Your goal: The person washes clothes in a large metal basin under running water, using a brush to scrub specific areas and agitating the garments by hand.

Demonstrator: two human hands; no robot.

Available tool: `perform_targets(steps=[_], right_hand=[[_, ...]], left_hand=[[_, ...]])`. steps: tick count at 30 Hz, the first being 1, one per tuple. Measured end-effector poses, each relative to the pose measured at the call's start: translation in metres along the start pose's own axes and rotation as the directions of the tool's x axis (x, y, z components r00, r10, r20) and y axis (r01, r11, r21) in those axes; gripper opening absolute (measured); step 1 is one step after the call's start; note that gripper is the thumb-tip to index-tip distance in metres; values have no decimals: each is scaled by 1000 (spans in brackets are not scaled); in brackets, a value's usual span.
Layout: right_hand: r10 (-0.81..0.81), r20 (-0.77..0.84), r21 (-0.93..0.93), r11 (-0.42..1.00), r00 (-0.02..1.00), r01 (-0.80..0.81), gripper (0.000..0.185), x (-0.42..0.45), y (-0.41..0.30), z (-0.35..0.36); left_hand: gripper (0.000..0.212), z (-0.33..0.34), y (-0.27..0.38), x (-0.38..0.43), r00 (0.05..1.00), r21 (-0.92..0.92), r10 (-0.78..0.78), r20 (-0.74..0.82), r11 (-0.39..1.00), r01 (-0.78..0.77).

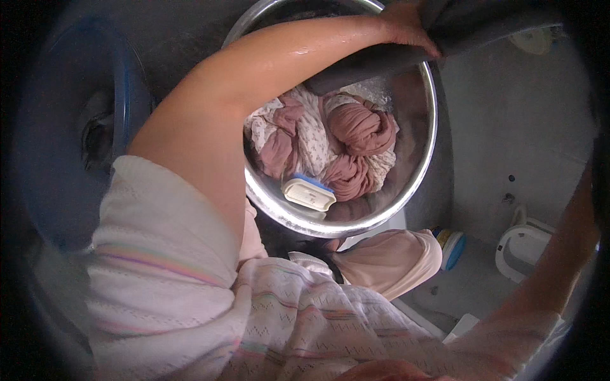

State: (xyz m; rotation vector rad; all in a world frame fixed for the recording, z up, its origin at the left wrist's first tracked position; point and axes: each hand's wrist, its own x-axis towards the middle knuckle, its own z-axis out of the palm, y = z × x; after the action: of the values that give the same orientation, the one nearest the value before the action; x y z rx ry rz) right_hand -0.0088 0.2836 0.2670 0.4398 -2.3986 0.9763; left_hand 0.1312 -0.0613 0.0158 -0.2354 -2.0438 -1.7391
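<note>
My left arm reaches across a shiny metal basin (424, 157), with my left hand (411, 29) at its far right rim. The hand is closed around a dark grey cloth (367, 66), which hangs over the basin and stretches to the upper right. My right forearm rises along the right edge, and the right hand is out of view. Inside the basin lie a twisted dusty-pink cloth (362, 128) and a white floral-print cloth (312, 133), bunched together. A cream scrubbing brush with blue bristles (310, 193) rests against the near inner wall.
A large blue plastic tub (62, 143) stands at the left, with something dark inside. To the right are a round tub with a blue lid (452, 250) and a white plastic item (519, 247). My pink-covered knee (391, 259) is close to the basin's near rim.
</note>
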Motion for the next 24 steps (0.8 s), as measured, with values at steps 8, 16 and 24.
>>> perform_targets(steps=[8,16,24], right_hand=[[240,278,453,821,930,-348,35,-48,126,135],[72,595,-285,950,800,126,74,-217,180,311],[3,843,-369,731,538,573,76,-258,176,405]], left_hand=[[52,-36,-124,-5,919,610,-392,-29,722,327],[28,-17,-178,-73,799,899,-601,-11,343,270],[38,13,-218,-83,831,932,-556,25,313,181]])
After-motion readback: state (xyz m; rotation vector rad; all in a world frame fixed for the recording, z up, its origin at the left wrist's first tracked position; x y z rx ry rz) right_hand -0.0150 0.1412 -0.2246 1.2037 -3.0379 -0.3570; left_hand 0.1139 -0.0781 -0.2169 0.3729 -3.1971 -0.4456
